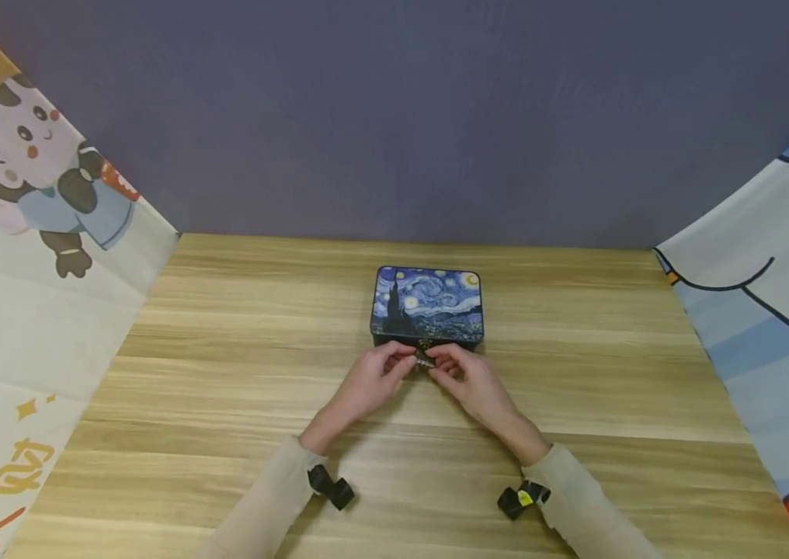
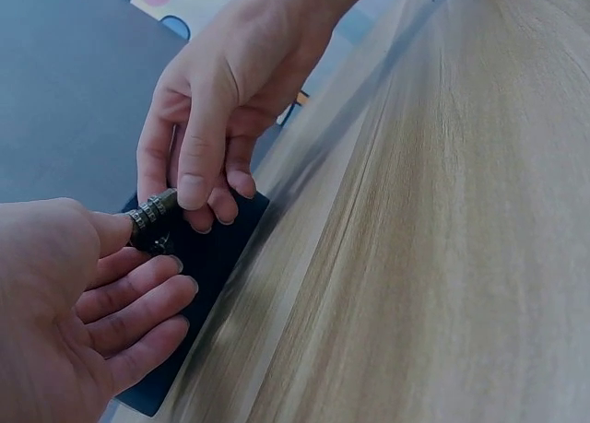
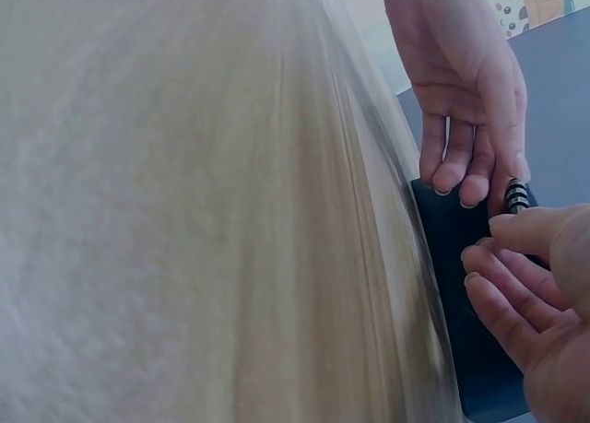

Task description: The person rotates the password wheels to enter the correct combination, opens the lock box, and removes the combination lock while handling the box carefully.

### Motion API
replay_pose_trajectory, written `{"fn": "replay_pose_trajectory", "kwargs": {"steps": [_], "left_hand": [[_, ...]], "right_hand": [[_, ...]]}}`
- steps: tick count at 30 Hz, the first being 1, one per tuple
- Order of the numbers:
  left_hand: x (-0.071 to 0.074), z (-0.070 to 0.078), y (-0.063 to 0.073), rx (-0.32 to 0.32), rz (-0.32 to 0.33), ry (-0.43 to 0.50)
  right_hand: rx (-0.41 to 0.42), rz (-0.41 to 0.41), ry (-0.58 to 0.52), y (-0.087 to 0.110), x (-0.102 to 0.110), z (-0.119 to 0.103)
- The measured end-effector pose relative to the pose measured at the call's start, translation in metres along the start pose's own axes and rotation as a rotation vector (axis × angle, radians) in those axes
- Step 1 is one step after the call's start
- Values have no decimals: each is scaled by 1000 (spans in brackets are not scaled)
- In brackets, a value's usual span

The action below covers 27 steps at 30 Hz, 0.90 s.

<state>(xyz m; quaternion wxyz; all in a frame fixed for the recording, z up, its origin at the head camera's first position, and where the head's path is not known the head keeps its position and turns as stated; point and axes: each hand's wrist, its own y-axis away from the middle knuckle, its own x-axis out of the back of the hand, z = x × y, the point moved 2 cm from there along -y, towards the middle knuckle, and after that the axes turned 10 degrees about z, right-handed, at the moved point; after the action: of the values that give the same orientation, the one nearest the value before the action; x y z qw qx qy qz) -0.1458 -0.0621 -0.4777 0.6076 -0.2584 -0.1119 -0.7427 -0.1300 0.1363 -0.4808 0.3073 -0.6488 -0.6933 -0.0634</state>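
- My left hand (image 1: 372,376) pinches one end of a small ringed metal lock (image 2: 152,211) between thumb and forefinger; its other fingers stretch out loosely beneath.
- My right hand (image 1: 473,382) pinches the lock's other end, its thumb laid along it, so the two sets of fingertips nearly meet.
- The lock sits between my hands, at the middle of the near side of a tin box (image 1: 427,304); whether it hangs from the box I cannot tell, since my fingers cover part of it.
- The box lies flat with its lid down, a swirling blue night-sky painting on top and dark sides below.
- A small brass-coloured clasp (image 1: 425,343) shows on its front, just above the lock.
- Under everything is my wood-grain table (image 1: 227,349), with a plain grey-purple wall (image 1: 422,116) behind it.
- I wear pale sleeves (image 1: 258,497), with a black wrist device (image 1: 330,487) at each cuff.
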Motion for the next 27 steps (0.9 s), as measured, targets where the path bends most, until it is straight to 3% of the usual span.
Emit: {"fn": "replay_pose_trajectory", "kwargs": {"steps": [20,27], "left_hand": [[0,2,0,-45,107,-6],[0,3,1,-93,152,3]], "right_hand": [[68,55,63,-3,3,-6],[83,67,60,-4,3,-6]]}}
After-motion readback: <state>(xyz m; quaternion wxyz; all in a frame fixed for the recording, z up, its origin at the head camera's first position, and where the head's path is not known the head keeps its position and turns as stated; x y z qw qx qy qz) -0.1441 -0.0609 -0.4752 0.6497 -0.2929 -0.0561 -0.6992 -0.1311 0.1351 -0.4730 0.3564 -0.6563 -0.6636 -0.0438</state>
